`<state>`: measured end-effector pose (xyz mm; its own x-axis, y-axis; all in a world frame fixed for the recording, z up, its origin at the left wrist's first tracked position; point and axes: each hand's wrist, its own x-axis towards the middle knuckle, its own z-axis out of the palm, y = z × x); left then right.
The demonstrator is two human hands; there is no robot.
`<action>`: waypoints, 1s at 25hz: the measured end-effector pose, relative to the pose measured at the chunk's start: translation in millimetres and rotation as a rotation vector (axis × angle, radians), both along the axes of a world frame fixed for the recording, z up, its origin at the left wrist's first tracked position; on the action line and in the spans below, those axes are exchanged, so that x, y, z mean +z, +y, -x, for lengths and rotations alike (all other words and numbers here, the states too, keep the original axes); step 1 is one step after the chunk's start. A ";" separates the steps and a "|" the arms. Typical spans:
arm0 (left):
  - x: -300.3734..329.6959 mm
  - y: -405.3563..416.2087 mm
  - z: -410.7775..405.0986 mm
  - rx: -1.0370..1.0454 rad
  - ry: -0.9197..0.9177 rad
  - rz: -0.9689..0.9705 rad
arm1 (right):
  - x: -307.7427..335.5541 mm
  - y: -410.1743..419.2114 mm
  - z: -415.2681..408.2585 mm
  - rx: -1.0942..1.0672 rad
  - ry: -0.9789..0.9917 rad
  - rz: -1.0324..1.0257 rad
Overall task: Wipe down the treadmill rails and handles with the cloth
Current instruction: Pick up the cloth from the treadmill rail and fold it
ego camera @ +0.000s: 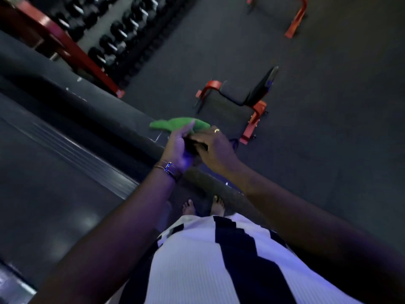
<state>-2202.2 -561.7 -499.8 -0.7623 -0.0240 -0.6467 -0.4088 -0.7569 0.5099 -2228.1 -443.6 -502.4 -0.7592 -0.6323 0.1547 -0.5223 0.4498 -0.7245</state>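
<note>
A green cloth (179, 125) sticks out past the fingers of my left hand (178, 148), which grips it above the end of the dark treadmill side rail (105, 106). My right hand (215, 150) lies against the left one, its fingers over a small dark thing held between the two palms; what that thing is I cannot tell. The treadmill belt (54, 167) runs along the left below the rail. The image is tilted and dim.
A black bench with orange-red legs (238, 99) stands on the dark floor just beyond my hands. A dumbbell rack with a red frame (94, 40) is at the upper left. Another orange frame (295, 20) sits at the top right. My bare feet (203, 207) stand by the rail's end.
</note>
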 end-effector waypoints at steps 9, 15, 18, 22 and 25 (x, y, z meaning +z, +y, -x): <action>60.7 -18.5 10.3 -0.062 0.257 0.108 | 33.8 20.4 33.6 -0.761 -0.313 0.463; 119.1 -36.5 35.0 -0.110 0.411 0.096 | 15.4 40.5 73.8 -0.528 -1.189 0.350; 123.3 -46.9 40.1 -0.139 0.390 0.191 | 26.5 40.8 65.8 -0.208 -1.392 0.735; 109.3 -52.6 41.8 -0.205 0.215 0.281 | 39.4 29.4 71.8 -0.066 -1.244 1.003; 100.2 -44.3 37.8 -0.230 0.118 0.457 | 43.8 38.3 82.4 -0.156 -1.291 0.882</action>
<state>-2240.1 -606.0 -399.6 -0.8484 -0.1070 -0.5185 -0.4577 -0.3442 0.8198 -2310.5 -405.3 -458.6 -0.7122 -0.6021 -0.3610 0.6424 -0.3515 -0.6810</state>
